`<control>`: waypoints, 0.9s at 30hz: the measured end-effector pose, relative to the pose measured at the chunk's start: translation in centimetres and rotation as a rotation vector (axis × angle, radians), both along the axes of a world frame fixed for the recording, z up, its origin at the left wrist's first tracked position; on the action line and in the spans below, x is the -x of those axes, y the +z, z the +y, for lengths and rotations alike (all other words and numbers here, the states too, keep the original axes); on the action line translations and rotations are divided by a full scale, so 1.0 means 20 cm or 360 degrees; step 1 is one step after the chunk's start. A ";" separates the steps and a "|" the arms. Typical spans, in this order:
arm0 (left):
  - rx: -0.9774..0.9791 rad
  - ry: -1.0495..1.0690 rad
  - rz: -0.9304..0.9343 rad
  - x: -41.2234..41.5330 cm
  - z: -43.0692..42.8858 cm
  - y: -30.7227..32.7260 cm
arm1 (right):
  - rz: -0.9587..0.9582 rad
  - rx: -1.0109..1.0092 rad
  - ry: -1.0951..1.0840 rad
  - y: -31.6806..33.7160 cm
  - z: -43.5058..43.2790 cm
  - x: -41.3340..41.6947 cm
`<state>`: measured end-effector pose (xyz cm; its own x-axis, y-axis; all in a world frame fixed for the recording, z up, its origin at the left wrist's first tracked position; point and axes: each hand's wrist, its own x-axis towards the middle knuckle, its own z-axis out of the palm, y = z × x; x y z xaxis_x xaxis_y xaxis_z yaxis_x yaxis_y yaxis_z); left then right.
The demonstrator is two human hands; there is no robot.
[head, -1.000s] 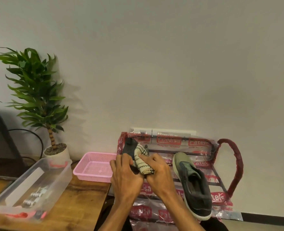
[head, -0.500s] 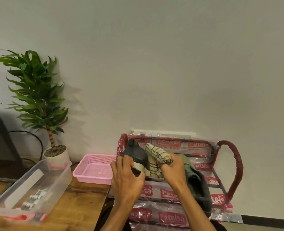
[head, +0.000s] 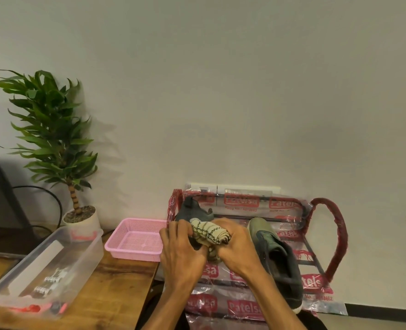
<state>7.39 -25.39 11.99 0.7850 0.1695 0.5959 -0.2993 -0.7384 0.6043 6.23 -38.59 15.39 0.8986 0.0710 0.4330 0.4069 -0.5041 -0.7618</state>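
Observation:
My left hand (head: 181,248) grips a dark grey shoe (head: 192,209), whose toe end pokes up behind my fingers. My right hand (head: 236,245) holds a bunched cream cloth with dark zigzag lines (head: 209,233) against that shoe. A second shoe (head: 275,260), green at the toe and dark at the heel, lies on the plastic-wrapped red metal rack (head: 328,234) just right of my right hand.
A pink mesh basket (head: 135,241) sits on the wooden table (head: 116,289) left of the rack. A clear plastic box (head: 47,267) with small items lies further left. A potted plant (head: 78,217) stands by the wall. A white wall rises behind everything.
The cloth in my right hand moved right off the shoe, then came back onto it. My left hand kept holding the dark shoe. The second shoe is uncovered again.

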 end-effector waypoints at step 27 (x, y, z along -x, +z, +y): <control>0.0156 0.0106 0.0013 0.03 0.01 0.03 | 0.0019 0.0149 -0.0361 -0.19 0.05 -0.09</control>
<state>6.85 -25.13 12.66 0.7749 0.2787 0.5674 -0.2462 -0.6936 0.6770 8.07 -37.68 11.65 0.9011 -0.0940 0.4233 0.2665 -0.6500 -0.7116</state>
